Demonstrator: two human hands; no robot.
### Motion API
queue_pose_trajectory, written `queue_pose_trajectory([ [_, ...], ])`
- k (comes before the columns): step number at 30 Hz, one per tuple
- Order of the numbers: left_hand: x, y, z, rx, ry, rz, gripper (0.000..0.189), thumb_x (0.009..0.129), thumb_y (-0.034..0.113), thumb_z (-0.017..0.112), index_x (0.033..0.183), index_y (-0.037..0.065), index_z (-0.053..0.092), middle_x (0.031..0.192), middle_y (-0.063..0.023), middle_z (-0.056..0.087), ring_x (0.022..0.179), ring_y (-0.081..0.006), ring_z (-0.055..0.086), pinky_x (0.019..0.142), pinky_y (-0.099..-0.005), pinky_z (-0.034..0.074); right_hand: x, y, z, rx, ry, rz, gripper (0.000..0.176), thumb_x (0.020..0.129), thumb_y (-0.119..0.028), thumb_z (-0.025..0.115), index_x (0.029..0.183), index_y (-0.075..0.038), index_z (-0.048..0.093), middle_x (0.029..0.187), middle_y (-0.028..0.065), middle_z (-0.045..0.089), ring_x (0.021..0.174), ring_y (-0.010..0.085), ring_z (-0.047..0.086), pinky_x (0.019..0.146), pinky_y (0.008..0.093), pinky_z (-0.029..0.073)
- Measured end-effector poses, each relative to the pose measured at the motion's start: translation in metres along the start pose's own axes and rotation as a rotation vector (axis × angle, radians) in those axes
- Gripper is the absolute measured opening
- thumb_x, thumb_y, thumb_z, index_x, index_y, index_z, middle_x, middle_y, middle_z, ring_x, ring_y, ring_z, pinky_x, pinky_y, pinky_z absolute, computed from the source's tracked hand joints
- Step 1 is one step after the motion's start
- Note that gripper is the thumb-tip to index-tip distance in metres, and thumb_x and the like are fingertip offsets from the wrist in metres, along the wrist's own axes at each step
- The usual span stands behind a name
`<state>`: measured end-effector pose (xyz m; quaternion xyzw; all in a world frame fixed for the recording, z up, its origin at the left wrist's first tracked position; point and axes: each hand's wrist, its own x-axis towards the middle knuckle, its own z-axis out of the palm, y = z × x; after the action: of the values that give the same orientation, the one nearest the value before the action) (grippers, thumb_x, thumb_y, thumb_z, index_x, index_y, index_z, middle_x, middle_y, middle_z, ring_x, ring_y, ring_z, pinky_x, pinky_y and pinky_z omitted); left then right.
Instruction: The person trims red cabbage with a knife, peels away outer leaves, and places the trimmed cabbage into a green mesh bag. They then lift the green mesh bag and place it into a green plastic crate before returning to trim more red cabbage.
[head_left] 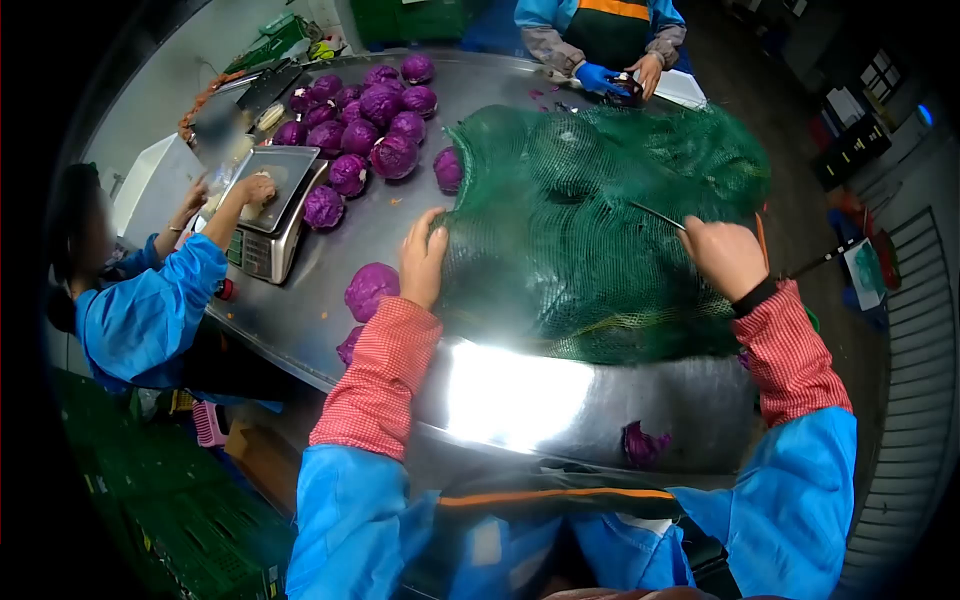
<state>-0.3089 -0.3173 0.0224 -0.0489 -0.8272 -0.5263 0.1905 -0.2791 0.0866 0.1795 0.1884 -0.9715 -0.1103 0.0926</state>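
A large green mesh sack (600, 250), bulging with round heads, lies across the metal table in front of me. My left hand (423, 262) is at its left edge, fingers bent at the netting with the thumb close beside them. In my right hand (722, 258) is a knife (655, 214), its thin blade pointing up and left over the sack's upper surface. Loose red cabbages, one of them a purple head (371, 290), sit just left of my left forearm.
Many red cabbages (380, 105) are heaped at the back left beside a weighing scale (270, 215), where a person in blue sleeves (150, 310) works. Across the table, another person's blue-gloved hand (600, 79) touches a cabbage. A torn purple leaf (645, 443) lies near the front edge.
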Motion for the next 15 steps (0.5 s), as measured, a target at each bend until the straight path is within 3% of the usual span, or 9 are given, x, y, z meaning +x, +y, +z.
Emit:
queue_pose_trajectory([
  [5,-0.006,-0.001,0.001,0.004,0.027,0.028,0.045,0.094,0.036,0.045,0.128,0.008,0.055,0.125,-0.017,0.057,0.119,-0.0333,0.05,0.103,-0.0405,0.035,0.093,-0.081,0.007,0.058,0.096,-0.23,0.022,0.091,-0.025,0.055,0.081,-0.008,0.065,0.068,0.0113,0.067,0.064,0.0304,0.067,0.058,0.0437,0.053],
  [10,-0.004,-0.001,-0.003,0.073,0.004,-0.03,0.046,0.094,0.037,0.043,0.13,0.01,0.054,0.126,-0.0182,0.057,0.118,-0.0346,0.051,0.102,-0.041,0.037,0.133,-0.109,0.02,-0.016,-0.078,-0.27,0.02,0.084,-0.017,0.055,0.076,-0.008,0.071,0.079,0.0124,0.071,0.076,0.0277,0.071,0.066,0.0407,0.057],
  [14,-0.008,0.002,-0.003,0.1,0.005,-0.038,0.046,0.095,0.038,0.042,0.131,0.01,0.053,0.125,-0.0185,0.058,0.117,-0.0356,0.052,0.101,-0.0413,0.038,0.055,-0.009,0.032,-0.176,-0.26,-0.173,0.021,0.087,-0.022,0.053,0.084,-0.01,0.07,0.084,0.0139,0.069,0.081,0.0295,0.068,0.071,0.0433,0.055],
  [15,-0.01,0.002,-0.004,0.113,0.01,-0.026,0.046,0.095,0.038,0.042,0.131,0.01,0.053,0.125,-0.0184,0.058,0.117,-0.0355,0.052,0.101,-0.0413,0.038,0.024,0.019,0.023,-0.065,-0.397,-0.014,0.022,0.089,-0.023,0.054,0.089,-0.01,0.071,0.089,0.014,0.071,0.087,0.0307,0.069,0.075,0.043,0.055],
])
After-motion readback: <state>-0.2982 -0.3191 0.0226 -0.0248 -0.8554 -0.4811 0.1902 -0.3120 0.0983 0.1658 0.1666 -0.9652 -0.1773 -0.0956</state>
